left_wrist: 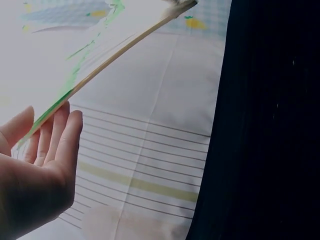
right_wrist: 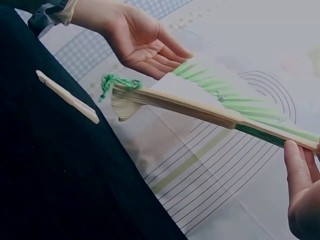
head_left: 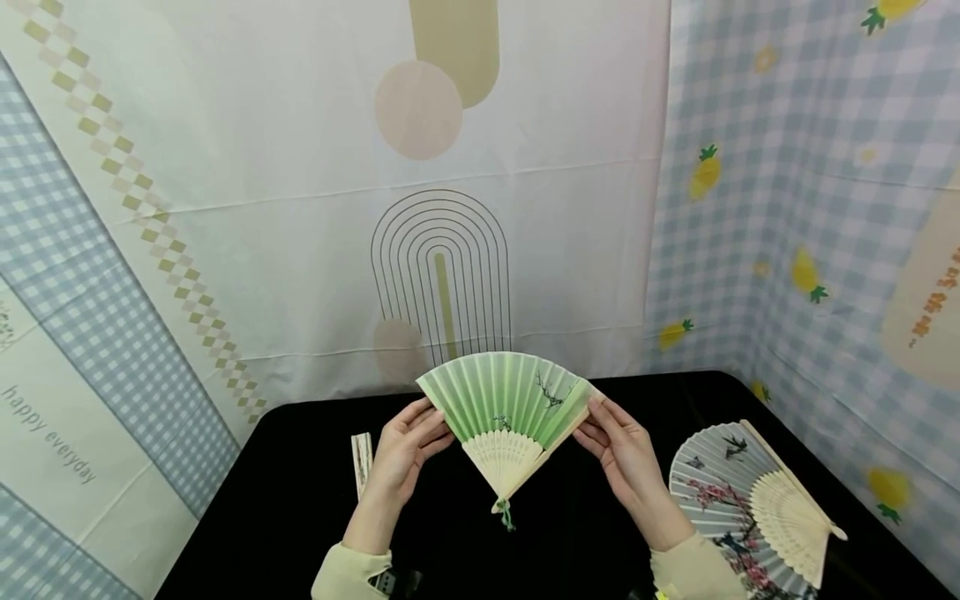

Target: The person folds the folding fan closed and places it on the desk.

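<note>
Three fans in all, counted across the head view. One green paper folding fan with pale wooden ribs (head_left: 510,408), spread open and held up in the lower middle of the frame, above the black table (head_left: 300,483). Held at its two outer edges, one hand on each side. Left hand (head_left: 405,454) at the fan's left edge, fingers nearly straight and only lightly bent, fingertips touching the edge; in the left wrist view the same straight fingers (left_wrist: 57,135) lie against the thin green edge. Right hand (head_left: 626,454) at the fan's right edge, fingers long and relaxed, fingertips resting on the wooden outer stick (right_wrist: 200,107). One small green tassel (head_left: 504,512) hanging from the bottom point of the fan.

One grey open paper fan with pink blossoms and dark birds (head_left: 738,500), lying flat on the table at the lower right. One closed pale folding fan (head_left: 362,462), lying on the table just left of the left hand.

Patterned cloth backdrops (head_left: 525,208) behind and beside the table.
</note>
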`<state>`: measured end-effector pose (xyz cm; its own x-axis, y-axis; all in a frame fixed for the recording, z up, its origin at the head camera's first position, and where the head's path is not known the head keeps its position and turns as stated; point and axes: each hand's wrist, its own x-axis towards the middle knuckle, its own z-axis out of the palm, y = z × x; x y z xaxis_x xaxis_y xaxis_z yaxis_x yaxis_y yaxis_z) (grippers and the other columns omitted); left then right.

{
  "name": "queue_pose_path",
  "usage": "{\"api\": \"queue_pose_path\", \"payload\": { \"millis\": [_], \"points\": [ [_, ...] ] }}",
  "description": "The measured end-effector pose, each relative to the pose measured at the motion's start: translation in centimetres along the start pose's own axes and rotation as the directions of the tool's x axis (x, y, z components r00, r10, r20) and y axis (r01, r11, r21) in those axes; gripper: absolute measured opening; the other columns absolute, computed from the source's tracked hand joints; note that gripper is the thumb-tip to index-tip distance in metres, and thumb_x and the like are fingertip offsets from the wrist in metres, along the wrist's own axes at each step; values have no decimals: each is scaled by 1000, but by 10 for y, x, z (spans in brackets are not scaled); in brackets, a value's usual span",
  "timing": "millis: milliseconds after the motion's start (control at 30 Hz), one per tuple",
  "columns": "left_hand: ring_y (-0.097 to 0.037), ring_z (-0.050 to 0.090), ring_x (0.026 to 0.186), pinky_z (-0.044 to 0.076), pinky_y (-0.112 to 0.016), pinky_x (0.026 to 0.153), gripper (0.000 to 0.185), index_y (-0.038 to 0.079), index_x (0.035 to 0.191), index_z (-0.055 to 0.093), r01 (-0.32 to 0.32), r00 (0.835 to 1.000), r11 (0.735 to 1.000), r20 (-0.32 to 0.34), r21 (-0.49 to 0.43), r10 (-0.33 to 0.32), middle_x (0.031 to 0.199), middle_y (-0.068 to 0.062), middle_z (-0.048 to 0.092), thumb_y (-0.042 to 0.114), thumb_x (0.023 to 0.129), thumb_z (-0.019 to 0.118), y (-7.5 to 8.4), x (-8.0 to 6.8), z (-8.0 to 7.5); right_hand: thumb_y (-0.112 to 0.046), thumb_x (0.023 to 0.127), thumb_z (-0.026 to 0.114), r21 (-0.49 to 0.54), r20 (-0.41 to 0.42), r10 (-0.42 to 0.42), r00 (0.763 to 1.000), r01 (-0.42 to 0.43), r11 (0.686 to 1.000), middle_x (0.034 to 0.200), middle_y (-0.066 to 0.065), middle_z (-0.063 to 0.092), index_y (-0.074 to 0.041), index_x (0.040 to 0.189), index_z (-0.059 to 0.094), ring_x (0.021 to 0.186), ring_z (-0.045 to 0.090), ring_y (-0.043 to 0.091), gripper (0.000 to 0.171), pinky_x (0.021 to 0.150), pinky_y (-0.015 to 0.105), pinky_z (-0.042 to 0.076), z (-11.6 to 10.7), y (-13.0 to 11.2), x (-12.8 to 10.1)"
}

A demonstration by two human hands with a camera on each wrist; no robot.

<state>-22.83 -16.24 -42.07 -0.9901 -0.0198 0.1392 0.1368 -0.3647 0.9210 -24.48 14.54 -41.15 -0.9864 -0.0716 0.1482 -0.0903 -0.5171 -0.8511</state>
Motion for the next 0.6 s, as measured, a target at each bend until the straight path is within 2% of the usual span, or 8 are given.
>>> {"api": "queue_pose_path", "payload": {
  "millis": [100,233,433,600],
  "points": [
    [-24,69,106,57,-40,92,53,-4,144,48,12,1000,1000,26,9,-13,130,-23,61,7,97,68,-1,0,4,-16,105,57,6,-20,5,1000,-5,1000,100,1,74,-24,112,76,90,73,11,22,82,25,58,2,-1,2],
    [-23,70,102,58,-38,89,50,-5,141,51,29,999,999,31,25,-29,124,-21,64,0,94,68,-1,0,9,-19,103,61,19,-56,14,998,-13,1000,100,0,74,-23,114,75,91,72,12,19,84,26,58,8,-4,4],
    [-19,71,96,59,-34,85,48,-4,139,55,20,1000,999,7,50,-20,115,-15,69,-1,93,70,0,1,17,-22,102,62,11,-101,17,995,-16,1000,100,0,74,-18,118,70,92,72,11,18,85,26,58,14,-7,7],
    [-18,71,96,60,-31,83,47,-3,137,56,-2,999,999,-32,54,4,113,-14,70,2,93,71,0,1,22,-19,101,64,19,-101,17,995,-16,1000,101,0,72,-15,116,67,93,71,11,16,87,26,57,18,-7,7]
  ]
}}
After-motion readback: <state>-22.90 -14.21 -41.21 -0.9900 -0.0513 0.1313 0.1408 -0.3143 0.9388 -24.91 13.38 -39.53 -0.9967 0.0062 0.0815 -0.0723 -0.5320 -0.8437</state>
